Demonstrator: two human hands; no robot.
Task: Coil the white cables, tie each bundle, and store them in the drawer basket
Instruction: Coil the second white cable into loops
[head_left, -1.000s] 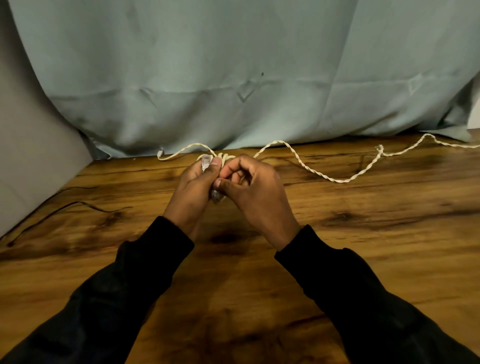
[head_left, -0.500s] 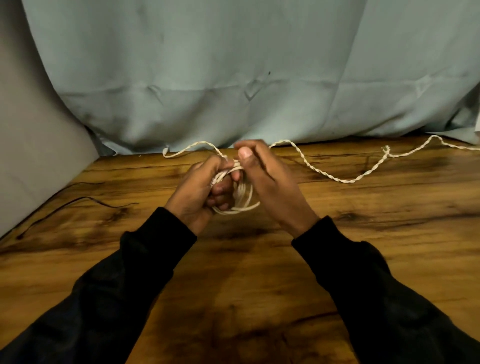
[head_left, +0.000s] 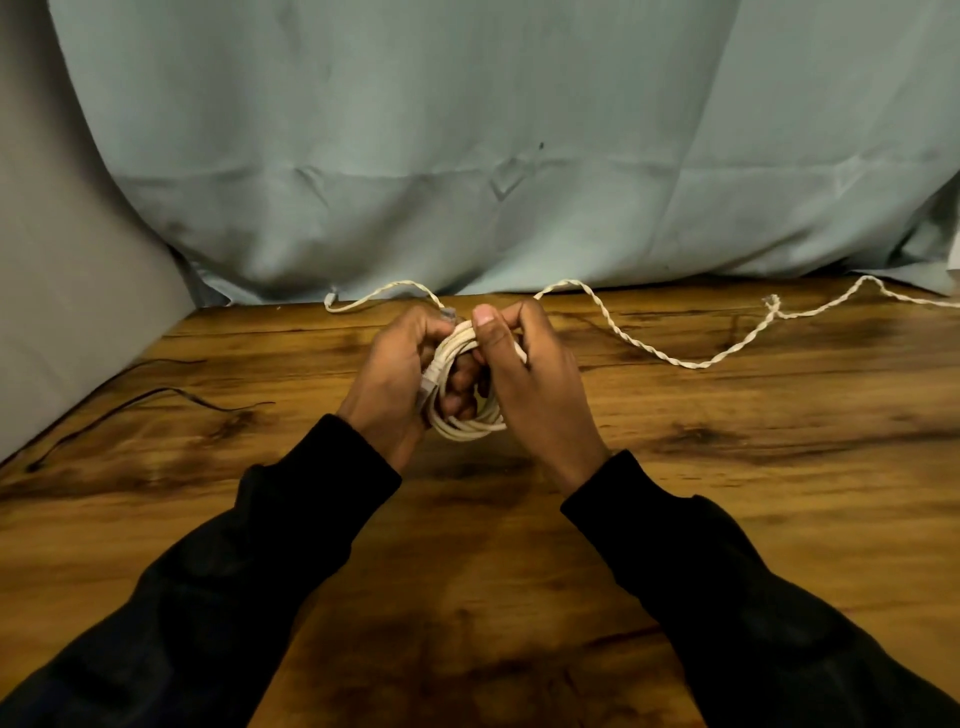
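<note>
My left hand (head_left: 395, 379) curls through the coiled white cable (head_left: 462, 415), fingers inside the loops, holding the bundle just above the wooden table (head_left: 727, 493). My right hand (head_left: 524, 374) pinches the top of the coil, thumb pressing on the strands. A twisted white cable (head_left: 649, 351) trails away to the right along the table by the blue curtain (head_left: 467, 156).
</note>
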